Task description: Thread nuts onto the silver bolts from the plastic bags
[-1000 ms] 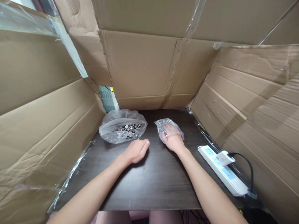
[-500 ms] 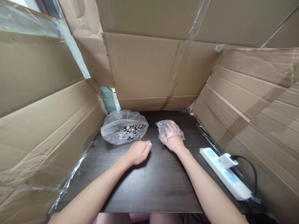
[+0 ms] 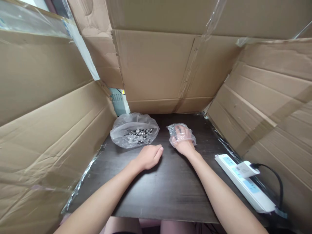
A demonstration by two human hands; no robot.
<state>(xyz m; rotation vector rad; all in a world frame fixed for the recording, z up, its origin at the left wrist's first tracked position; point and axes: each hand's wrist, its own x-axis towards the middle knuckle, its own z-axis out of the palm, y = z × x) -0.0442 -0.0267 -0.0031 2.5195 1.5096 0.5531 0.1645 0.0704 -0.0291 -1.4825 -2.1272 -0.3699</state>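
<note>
My right hand (image 3: 183, 140) lies on the dark table (image 3: 165, 185) with its fingers pushed inside a small clear plastic bag (image 3: 181, 132); they show through the plastic, stretched forward. My left hand (image 3: 148, 156) rests palm down on the table, fingers loosely together and lightly bent, holding nothing that shows. Just beyond it sits a larger clear plastic bag (image 3: 134, 130) with several small metal screws (image 3: 140, 133) in it. The left hand is close to that bag without touching it.
Cardboard walls (image 3: 156, 68) taped with clear tape close in the table on the left, back and right. A white power strip (image 3: 245, 182) with a plug and black cable lies at the right edge. A pale box (image 3: 119, 100) shows through a gap at the back left.
Both hands have stayed almost where they were; the right fingers sit a little deeper in the small bag. The view has shifted slightly.
</note>
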